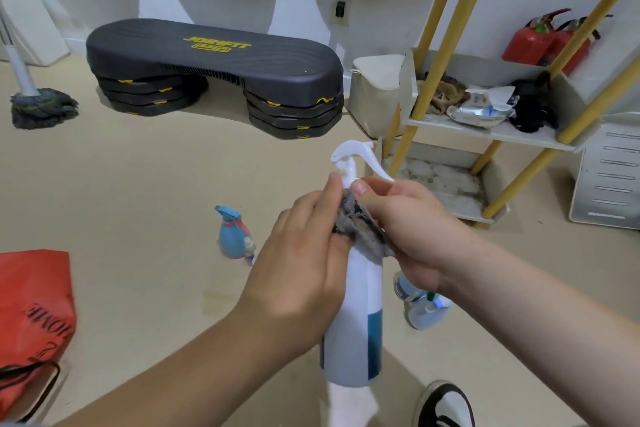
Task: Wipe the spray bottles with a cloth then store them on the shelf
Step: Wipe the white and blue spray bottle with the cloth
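Observation:
Both hands hold a tall white spray bottle point(360, 326) with a blue label, upright at the centre, its white trigger head pointing away from me. A grey cloth point(362, 225) is wrapped round its neck and shoulder. My left hand point(298, 267) grips the bottle's upper body, fingertips touching the cloth. My right hand point(412, 229) holds the cloth against the neck, thumb on top. On the floor stand a light blue spray bottle point(230, 236), a small clear bottle point(248, 248), and more bottles point(424, 310) partly hidden under my right wrist. The shelf point(498, 135) stands at right.
The shelf's middle tier holds rags, a wipes pack point(479, 109) and a black item; its bottom tier point(446, 184) is dirty. A black step platform point(214, 69), a mop point(38, 104), a red bag point(31, 315), a bin point(375, 94) and my shoe point(445, 406) surround me.

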`<state>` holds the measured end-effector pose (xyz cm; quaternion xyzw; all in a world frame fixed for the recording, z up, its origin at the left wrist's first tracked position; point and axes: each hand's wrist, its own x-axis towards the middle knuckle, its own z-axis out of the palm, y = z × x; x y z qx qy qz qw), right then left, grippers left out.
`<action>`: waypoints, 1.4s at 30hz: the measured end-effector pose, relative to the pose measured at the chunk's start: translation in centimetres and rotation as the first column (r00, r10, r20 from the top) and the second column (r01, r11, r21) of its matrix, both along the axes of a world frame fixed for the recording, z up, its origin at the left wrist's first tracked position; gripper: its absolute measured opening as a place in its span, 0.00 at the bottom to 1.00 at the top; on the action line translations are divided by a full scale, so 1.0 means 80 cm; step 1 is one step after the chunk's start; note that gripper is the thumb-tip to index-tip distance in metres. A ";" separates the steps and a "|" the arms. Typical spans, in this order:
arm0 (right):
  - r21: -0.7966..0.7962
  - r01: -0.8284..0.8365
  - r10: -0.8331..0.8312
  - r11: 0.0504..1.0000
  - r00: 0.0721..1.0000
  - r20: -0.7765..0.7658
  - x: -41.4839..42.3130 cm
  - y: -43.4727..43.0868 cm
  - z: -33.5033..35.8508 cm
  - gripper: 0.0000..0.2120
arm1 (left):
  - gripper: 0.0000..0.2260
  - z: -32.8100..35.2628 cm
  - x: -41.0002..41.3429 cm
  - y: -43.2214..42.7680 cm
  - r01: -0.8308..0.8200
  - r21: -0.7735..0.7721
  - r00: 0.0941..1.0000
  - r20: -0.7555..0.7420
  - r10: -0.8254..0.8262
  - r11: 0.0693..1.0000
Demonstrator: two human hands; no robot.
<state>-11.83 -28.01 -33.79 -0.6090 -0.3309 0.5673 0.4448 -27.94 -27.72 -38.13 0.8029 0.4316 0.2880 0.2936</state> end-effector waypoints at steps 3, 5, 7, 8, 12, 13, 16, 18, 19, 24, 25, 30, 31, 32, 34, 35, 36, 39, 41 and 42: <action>0.002 0.183 -0.182 0.983 0.979 0.090 0.009 0.007 -0.002 0.11 | 0.19 -0.016 0.003 -0.010 -0.033 -0.476 0.967 0.207 0.149 0.879; 0.008 0.265 -0.265 0.964 0.958 0.108 0.015 0.007 0.000 0.11 | 0.25 -0.028 0.007 -0.021 -0.020 -0.714 0.943 0.220 0.251 0.700; -0.002 0.279 -0.277 0.960 0.953 0.125 0.017 0.006 0.001 0.12 | 0.23 -0.033 0.013 -0.029 -0.035 -0.776 0.931 0.204 0.303 0.629; -0.010 0.277 -0.273 0.961 0.953 0.132 0.017 0.006 -0.001 0.13 | 0.21 -0.031 0.016 -0.030 -0.049 -0.750 0.929 0.208 0.306 0.659; -0.030 0.236 -0.233 0.971 0.969 0.083 0.010 0.005 -0.011 0.11 | 0.16 -0.006 0.019 -0.020 -0.028 -0.207 0.966 0.245 0.079 0.978; -0.025 0.204 -0.202 0.979 0.978 0.056 0.006 0.004 -0.013 0.08 | 0.20 0.000 0.020 -0.018 0.000 -0.047 0.985 0.173 0.008 0.999; -0.020 0.200 -0.200 0.980 0.980 0.005 0.000 0.004 -0.014 0.05 | 0.29 -0.002 0.020 -0.015 0.052 0.108 0.996 -0.075 -0.044 0.993; -0.040 0.320 -0.320 0.947 0.947 0.000 0.006 0.009 -0.011 0.08 | 0.31 -0.017 0.016 -0.015 0.047 0.116 0.984 -0.178 -0.025 0.992; -0.041 0.374 -0.374 0.926 0.927 0.016 0.011 0.011 -0.009 0.10 | 0.31 -0.027 0.014 -0.015 0.041 0.102 0.976 -0.216 -0.018 0.994; -0.021 0.497 -0.496 0.867 0.867 0.037 0.035 0.013 -0.001 0.13 | 0.22 -0.072 -0.001 -0.010 -0.057 -0.323 0.966 -0.255 -0.028 0.945; -0.029 0.511 -0.510 0.859 0.859 0.041 0.038 0.012 -0.002 0.14 | 0.17 -0.073 -0.001 -0.011 -0.080 -0.480 0.987 -0.161 0.001 0.874; -0.022 0.460 -0.459 0.888 0.888 0.032 0.041 0.007 0.000 0.10 | 0.11 -0.055 0.007 -0.007 -0.140 -0.624 0.962 0.097 0.254 0.768; -0.009 0.430 -0.430 0.903 0.902 0.029 0.040 0.007 0.001 0.09 | 0.10 -0.051 0.005 -0.003 -0.181 -0.529 0.971 0.037 0.236 0.829; 0.006 0.400 -0.400 0.916 0.916 0.019 0.037 0.006 0.004 0.08 | 0.09 -0.046 0.002 0.001 -0.208 -0.446 0.975 -0.019 0.223 0.871; 0.030 0.328 -0.328 0.944 0.945 0.004 0.029 0.003 0.007 0.06 | 0.11 -0.033 -0.003 0.004 -0.173 -0.284 0.985 -0.068 0.160 0.943; 0.035 0.289 -0.289 0.957 0.957 0.011 0.025 0.002 0.007 0.05 | 0.11 -0.025 -0.003 0.004 -0.141 -0.204 0.989 -0.082 0.127 0.969; 0.031 0.258 -0.259 0.966 0.966 0.021 0.019 0.001 0.006 0.05 | 0.11 -0.019 -0.002 0.003 -0.118 -0.138 0.989 -0.102 0.104 0.983; -0.003 0.217 -0.217 0.976 0.976 0.036 0.012 0.001 0.001 0.07 | 0.16 -0.013 0.003 0.008 -0.110 -0.086 0.992 -0.076 0.104 0.990; -0.019 0.171 -0.170 0.985 0.984 0.046 0.012 0.002 -0.002 0.06 | 0.18 -0.006 0.006 0.014 -0.132 -0.086 0.991 0.017 0.134 0.988; -0.014 0.137 -0.136 0.991 0.989 0.054 0.010 0.001 -0.003 0.06 | 0.18 -0.002 0.006 0.017 -0.143 -0.073 0.986 0.079 0.149 0.987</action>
